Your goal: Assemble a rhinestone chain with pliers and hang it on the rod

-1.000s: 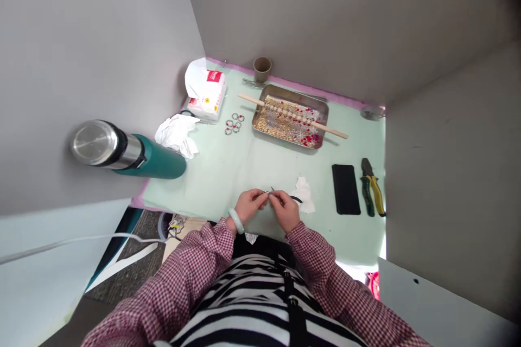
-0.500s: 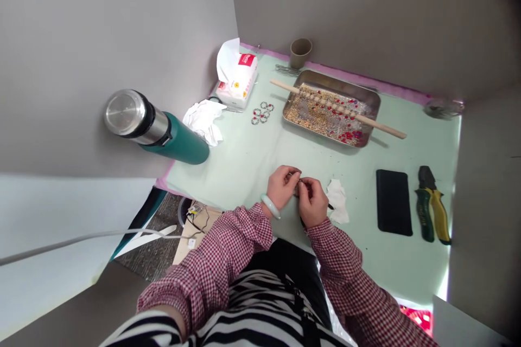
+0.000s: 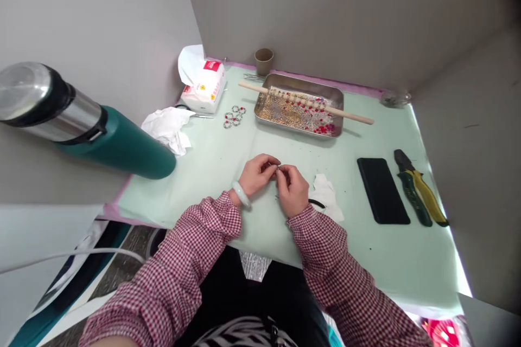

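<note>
My left hand (image 3: pixel 256 174), with a pale bangle at its wrist, pinches thumb and fingers together over the green table cover. Its fingertips meet those of my right hand (image 3: pixel 293 191), also closed in a pinch. Something tiny sits between the fingertips, too small and covered to name. Beside and partly under my right hand lies a tool with a curved black handle (image 3: pixel 317 203), resting on a scrap of white paper (image 3: pixel 326 195). Beyond my left hand are several small beaded rings (image 3: pixel 234 117) with red beads.
A metal tray (image 3: pixel 297 132) of gold and red beads has a wooden stick (image 3: pixel 354 116) across it. A green thermos (image 3: pixel 134 149), crumpled tissue (image 3: pixel 166 127) and tissue pack (image 3: pixel 205 89) stand left. A cup (image 3: pixel 264 62) is behind. Right lie a black flat case (image 3: pixel 383 191) and pliers (image 3: pixel 419 190).
The camera view has shifted, so most things on the table appear further left. My hands stay together fingertip to fingertip, and more of the black handle shows beside my right hand.
</note>
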`<action>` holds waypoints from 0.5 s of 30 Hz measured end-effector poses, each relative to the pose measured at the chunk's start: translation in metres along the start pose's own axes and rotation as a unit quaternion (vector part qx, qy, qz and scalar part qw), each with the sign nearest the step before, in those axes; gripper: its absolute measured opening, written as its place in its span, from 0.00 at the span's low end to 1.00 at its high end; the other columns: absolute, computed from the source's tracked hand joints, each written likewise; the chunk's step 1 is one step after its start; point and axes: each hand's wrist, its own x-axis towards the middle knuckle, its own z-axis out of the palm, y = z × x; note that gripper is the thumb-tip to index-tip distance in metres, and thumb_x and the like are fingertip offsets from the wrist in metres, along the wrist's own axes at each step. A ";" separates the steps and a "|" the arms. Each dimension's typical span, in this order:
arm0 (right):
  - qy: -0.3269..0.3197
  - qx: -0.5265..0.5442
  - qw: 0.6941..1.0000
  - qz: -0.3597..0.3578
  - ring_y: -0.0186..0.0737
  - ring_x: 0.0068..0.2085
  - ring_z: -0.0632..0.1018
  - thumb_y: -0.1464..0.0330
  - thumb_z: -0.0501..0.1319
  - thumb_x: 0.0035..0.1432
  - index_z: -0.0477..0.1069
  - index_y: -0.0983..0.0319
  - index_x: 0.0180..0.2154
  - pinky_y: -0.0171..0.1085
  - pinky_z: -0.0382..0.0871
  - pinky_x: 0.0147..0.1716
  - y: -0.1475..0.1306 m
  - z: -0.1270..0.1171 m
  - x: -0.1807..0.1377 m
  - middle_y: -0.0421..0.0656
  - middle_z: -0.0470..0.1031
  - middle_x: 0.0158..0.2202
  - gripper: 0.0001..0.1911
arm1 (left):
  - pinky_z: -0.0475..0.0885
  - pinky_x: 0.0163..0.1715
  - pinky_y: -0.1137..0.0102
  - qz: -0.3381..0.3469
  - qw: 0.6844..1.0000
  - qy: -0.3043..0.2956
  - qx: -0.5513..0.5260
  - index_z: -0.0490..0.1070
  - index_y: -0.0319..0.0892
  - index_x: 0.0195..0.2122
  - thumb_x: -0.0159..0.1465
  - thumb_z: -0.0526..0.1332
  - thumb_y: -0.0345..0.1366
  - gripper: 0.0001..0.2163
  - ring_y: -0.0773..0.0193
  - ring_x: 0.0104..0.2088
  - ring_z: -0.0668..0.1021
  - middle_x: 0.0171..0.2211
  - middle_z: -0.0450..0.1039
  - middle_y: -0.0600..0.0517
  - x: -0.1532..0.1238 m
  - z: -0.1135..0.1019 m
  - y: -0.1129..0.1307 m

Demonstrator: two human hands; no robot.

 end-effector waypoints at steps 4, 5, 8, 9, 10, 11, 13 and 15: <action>0.013 0.002 1.000 -0.018 0.36 0.31 0.72 0.66 0.51 0.60 0.66 0.62 0.36 0.35 0.66 0.33 0.004 0.001 -0.001 0.42 0.72 0.31 0.08 | 0.71 0.32 0.70 0.026 1.000 -0.017 -0.004 0.70 0.38 0.36 0.57 0.56 0.31 0.07 0.67 0.28 0.74 0.31 0.73 0.50 -0.001 0.001 -0.005; 0.014 -0.002 1.000 -0.020 0.36 0.30 0.72 0.66 0.51 0.60 0.66 0.62 0.36 0.35 0.65 0.33 0.005 0.001 -0.001 0.42 0.72 0.31 0.08 | 0.71 0.32 0.70 0.032 0.999 -0.020 -0.006 0.70 0.38 0.36 0.57 0.55 0.30 0.07 0.67 0.28 0.75 0.31 0.73 0.50 -0.001 0.001 -0.005; 0.016 -0.019 0.999 -0.027 0.37 0.31 0.72 0.66 0.51 0.59 0.67 0.62 0.35 0.35 0.65 0.33 0.009 0.003 -0.001 0.42 0.72 0.30 0.09 | 0.72 0.31 0.70 0.051 0.998 -0.028 -0.009 0.70 0.37 0.35 0.56 0.54 0.28 0.08 0.67 0.26 0.75 0.28 0.73 0.51 -0.001 0.002 -0.004; 0.019 -0.025 0.999 -0.033 0.38 0.31 0.72 0.66 0.51 0.59 0.67 0.62 0.35 0.35 0.64 0.33 0.010 0.004 -0.001 0.42 0.72 0.29 0.09 | 0.72 0.30 0.70 0.056 0.998 -0.028 -0.010 0.70 0.37 0.35 0.56 0.54 0.27 0.08 0.67 0.25 0.75 0.27 0.73 0.52 -0.001 0.002 -0.004; 0.023 -0.029 0.999 -0.039 0.38 0.31 0.72 0.66 0.51 0.59 0.67 0.62 0.35 0.35 0.64 0.33 0.011 0.004 -0.001 0.43 0.72 0.29 0.09 | 0.72 0.29 0.70 0.061 0.998 -0.028 -0.010 0.70 0.37 0.34 0.55 0.54 0.27 0.08 0.67 0.25 0.75 0.26 0.73 0.52 0.000 0.002 -0.003; 0.028 -0.032 0.998 -0.045 0.38 0.31 0.72 0.66 0.50 0.59 0.67 0.62 0.34 0.35 0.64 0.33 0.012 0.005 0.000 0.43 0.72 0.29 0.09 | 0.72 0.29 0.70 0.066 0.997 -0.027 -0.009 0.70 0.37 0.34 0.55 0.54 0.28 0.08 0.67 0.24 0.75 0.25 0.73 0.52 0.000 0.002 -0.003; 0.036 -0.038 0.997 -0.055 0.38 0.31 0.73 0.66 0.50 0.59 0.68 0.62 0.34 0.34 0.65 0.32 0.013 0.006 0.000 0.43 0.73 0.29 0.10 | 0.72 0.28 0.71 0.074 0.997 -0.023 0.000 0.70 0.37 0.33 0.55 0.55 0.29 0.07 0.67 0.24 0.75 0.24 0.73 0.52 0.001 0.002 -0.003; 0.040 -0.046 0.996 -0.060 0.37 0.31 0.73 0.66 0.51 0.59 0.68 0.62 0.34 0.34 0.65 0.32 0.014 0.006 0.000 0.42 0.73 0.29 0.10 | 0.71 0.26 0.71 0.079 0.997 -0.015 0.018 0.71 0.37 0.32 0.55 0.55 0.30 0.06 0.67 0.22 0.74 0.22 0.72 0.53 0.001 0.002 -0.003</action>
